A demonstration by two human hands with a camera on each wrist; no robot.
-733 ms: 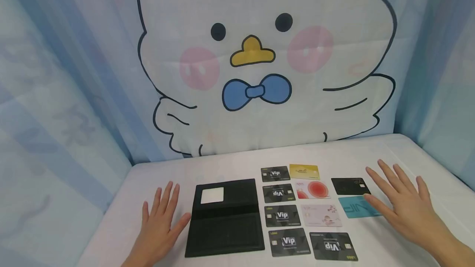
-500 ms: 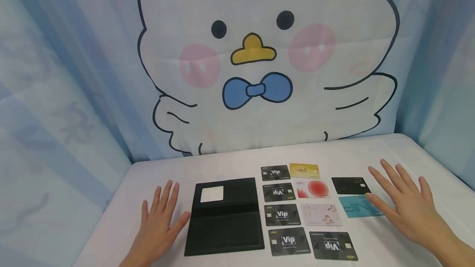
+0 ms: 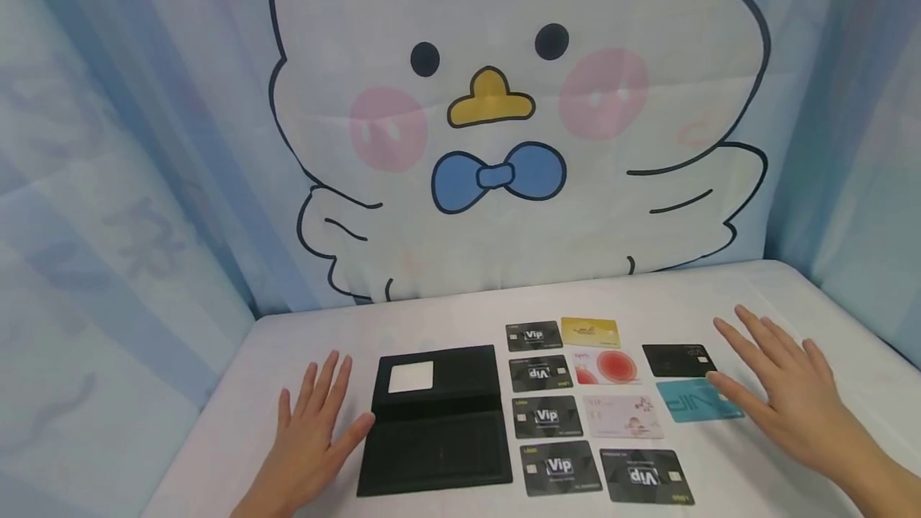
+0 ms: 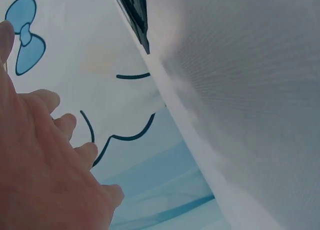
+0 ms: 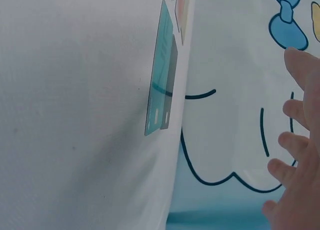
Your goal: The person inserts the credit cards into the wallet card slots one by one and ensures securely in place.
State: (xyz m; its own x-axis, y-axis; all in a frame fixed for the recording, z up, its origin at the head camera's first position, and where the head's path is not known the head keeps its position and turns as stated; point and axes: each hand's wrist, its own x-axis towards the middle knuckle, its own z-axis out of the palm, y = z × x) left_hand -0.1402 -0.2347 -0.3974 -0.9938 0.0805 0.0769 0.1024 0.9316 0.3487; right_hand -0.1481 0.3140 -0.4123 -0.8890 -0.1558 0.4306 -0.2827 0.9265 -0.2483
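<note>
A black card wallet (image 3: 435, 448) lies spread flat on the white table, a small white square (image 3: 411, 377) on its upper half. Just left of it is my left hand (image 3: 305, 442), fingers straight and spread, thumb tip at the wallet's edge in the head view. My right hand (image 3: 802, 410) hovers at the right with fingers spread, its thumb overlapping a teal card (image 3: 691, 401). Above that card lies a black card (image 3: 676, 360). Both hands hold nothing. In the right wrist view, the teal card (image 5: 159, 75) appears low beside the raised right hand (image 5: 302, 155).
Between wallet and right hand, cards lie in two columns: several black VIP cards (image 3: 548, 417), a gold card (image 3: 590, 332), a red-circle card (image 3: 606, 368) and a pale pink card (image 3: 623, 417). Behind the table (image 3: 432, 326) hangs a curtain (image 3: 496, 246) with a cartoon bird.
Both hands have shifted only slightly, the left a touch to the right; the right hand's fingers have tilted a little. The wallet and cards stay in place.
</note>
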